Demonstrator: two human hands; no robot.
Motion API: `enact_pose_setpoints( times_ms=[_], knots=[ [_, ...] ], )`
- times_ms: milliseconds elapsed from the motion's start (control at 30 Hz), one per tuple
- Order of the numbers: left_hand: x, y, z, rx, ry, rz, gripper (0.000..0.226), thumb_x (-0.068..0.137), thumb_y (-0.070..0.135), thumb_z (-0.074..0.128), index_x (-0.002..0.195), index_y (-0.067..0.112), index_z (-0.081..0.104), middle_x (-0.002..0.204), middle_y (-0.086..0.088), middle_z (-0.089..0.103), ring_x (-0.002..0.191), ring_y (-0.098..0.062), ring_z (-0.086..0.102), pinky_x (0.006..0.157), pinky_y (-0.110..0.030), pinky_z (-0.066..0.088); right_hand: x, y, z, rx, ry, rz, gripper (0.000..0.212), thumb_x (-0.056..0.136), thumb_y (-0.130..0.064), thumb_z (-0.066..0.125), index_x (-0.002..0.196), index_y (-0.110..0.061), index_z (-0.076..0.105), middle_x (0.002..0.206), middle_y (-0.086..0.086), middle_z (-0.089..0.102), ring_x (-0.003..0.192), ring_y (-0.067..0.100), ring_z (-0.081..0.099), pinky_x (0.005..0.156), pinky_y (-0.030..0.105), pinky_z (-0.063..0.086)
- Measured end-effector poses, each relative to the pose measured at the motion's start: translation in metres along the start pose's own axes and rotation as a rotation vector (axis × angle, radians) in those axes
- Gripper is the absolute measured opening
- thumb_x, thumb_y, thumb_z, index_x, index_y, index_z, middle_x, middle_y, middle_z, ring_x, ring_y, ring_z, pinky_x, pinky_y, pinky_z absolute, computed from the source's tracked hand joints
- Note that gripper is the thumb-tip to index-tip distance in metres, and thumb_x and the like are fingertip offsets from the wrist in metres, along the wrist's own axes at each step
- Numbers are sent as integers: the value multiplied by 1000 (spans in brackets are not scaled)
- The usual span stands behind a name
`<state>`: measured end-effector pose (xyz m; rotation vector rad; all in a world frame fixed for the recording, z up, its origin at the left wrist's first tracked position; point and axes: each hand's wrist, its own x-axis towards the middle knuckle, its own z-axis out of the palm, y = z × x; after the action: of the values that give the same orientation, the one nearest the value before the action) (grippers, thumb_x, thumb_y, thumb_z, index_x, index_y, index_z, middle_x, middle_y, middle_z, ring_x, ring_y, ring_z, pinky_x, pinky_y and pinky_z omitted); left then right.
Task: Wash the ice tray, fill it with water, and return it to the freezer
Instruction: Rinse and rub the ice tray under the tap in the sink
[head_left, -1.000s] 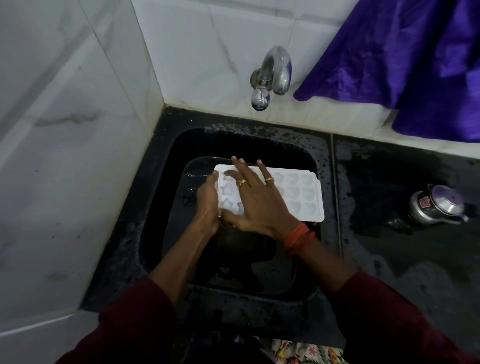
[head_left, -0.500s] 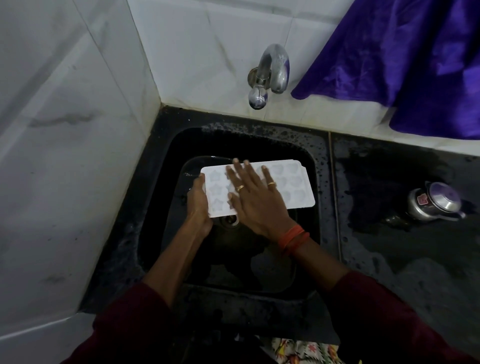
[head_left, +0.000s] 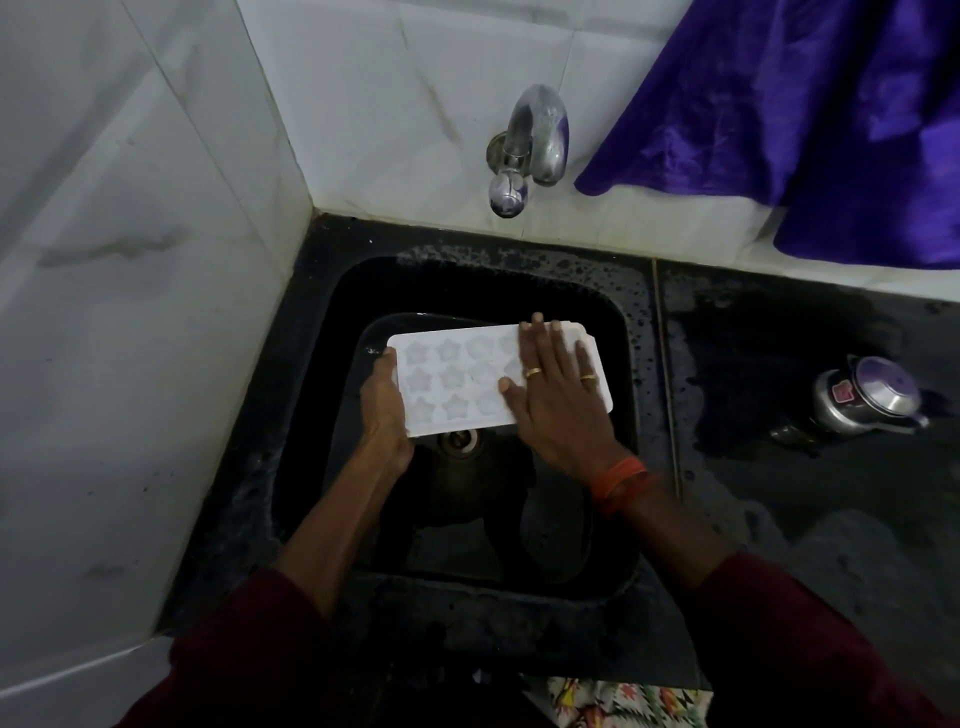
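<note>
Over the middle of the black sink (head_left: 322, 415), the white ice tray (head_left: 452, 384) is held flat, with its star and flower cups facing up. It sits just above the drain (head_left: 460, 441). The left hand (head_left: 384, 415) grips the tray by its left end, thumb on the top edge and fingers tucked below. The right hand (head_left: 558, 400) lies flat on the right half of the tray, fingers straight, pressing on the cups and grasping nothing.

This looks like the washing step, with the flat hand rubbing the cups clean. The cups do not look full, so filling is not yet done.

The tap (head_left: 537, 130) sticks out of the white tile wall behind the sink, and no water can be seen coming from it. For the next move, the right hand would need to lift off and turn the tap. The left hand would have to hold the tray level under the spout so the water lands in the cups.

To the right, the dark wet surface (head_left: 779, 364) carries a small steel pot (head_left: 862, 400) with a lid. A purple cloth (head_left: 805, 104) hangs above it.
</note>
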<state>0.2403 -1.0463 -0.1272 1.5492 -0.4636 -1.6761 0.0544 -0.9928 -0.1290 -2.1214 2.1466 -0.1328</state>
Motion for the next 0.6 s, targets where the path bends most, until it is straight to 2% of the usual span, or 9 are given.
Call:
enact_pose_setpoints(
  times_ms=[100, 167, 233, 367, 467, 600],
  knots=[
    [3, 1, 2, 1, 15, -4, 43, 100, 48, 42, 106, 17, 71, 96, -6, 76, 84, -27, 73, 72, -39, 59, -1, -30, 2, 25, 3, -67, 64, 103, -50, 17, 159, -21, 7, 166, 6, 0, 154, 25, -3, 123, 51, 5],
    [2, 1, 5, -7, 27, -13, 40, 98, 49, 46, 104, 17, 71, 95, -4, 74, 84, -25, 72, 71, -37, 58, -1, -50, 6, -3, 25, -137, 58, 104, -46, 21, 159, -28, 10, 166, 7, 4, 154, 27, 1, 122, 53, 8],
    [1, -2, 6, -38, 26, -36, 38, 93, 53, 52, 97, 20, 71, 97, -3, 74, 89, -23, 72, 82, -40, 58, -2, -64, 11, -17, 28, -191, 55, 105, -44, 21, 158, -32, 10, 166, 6, 5, 154, 26, 1, 122, 53, 7],
    [5, -6, 3, -83, -16, -62, 50, 85, 59, 56, 106, 17, 73, 112, -7, 73, 97, -27, 72, 91, -46, 55, -1, -63, 11, -71, 35, -250, 53, 105, -49, 21, 157, -36, 16, 166, 3, 11, 154, 24, 5, 122, 54, 8],
    [5, -5, 3, -49, 24, -55, 43, 91, 54, 52, 104, 18, 72, 108, -9, 74, 93, -28, 73, 84, -45, 58, 0, -41, 7, -94, 48, -197, 56, 103, -57, 21, 156, -39, 17, 166, 2, 13, 153, 25, 8, 121, 55, 6],
    [3, -1, -1, -8, 24, -24, 40, 100, 47, 42, 98, 20, 71, 101, -9, 75, 91, -30, 72, 84, -47, 58, -3, 11, 5, -106, 64, 23, 60, 102, -59, 19, 157, -37, 11, 167, 2, 4, 154, 27, 1, 122, 56, -1]
  ],
)
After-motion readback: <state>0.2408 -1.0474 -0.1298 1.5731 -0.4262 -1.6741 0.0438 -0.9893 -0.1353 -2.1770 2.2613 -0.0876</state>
